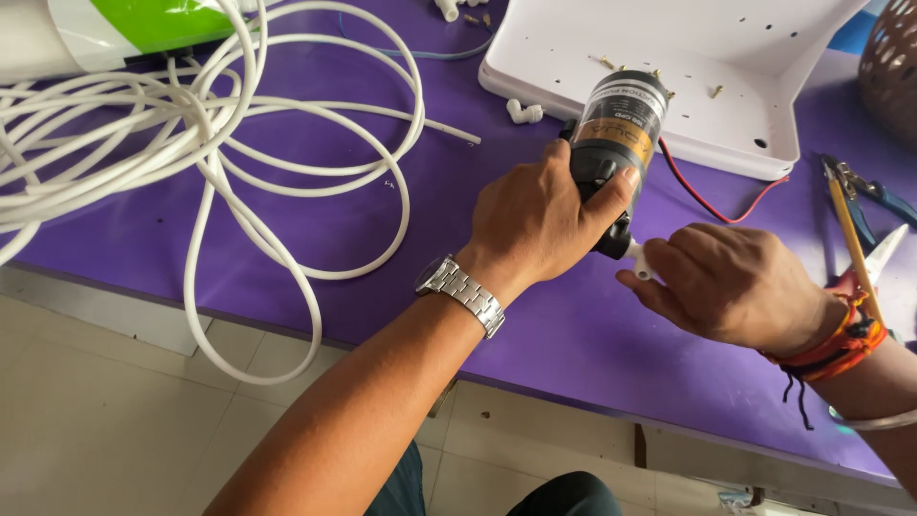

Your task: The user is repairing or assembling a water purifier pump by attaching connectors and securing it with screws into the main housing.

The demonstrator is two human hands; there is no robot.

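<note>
- left hand with steel wristwatch wrapped around black cylindrical pump over purple worktop
- right hand pinching small white plastic fitting at pump's lower end
- coiled white tubing well apart, leftward

Bright, even daylight; soft shadows under the hands on the purple table. Sharp focus, slight wide-angle bending at the edges.

A single head-worn view looks steeply down and forward from above the person's own arms, close over the near edge of the purple table. It takes in the tabletop ahead and a strip of tiled floor below the edge.
</note>
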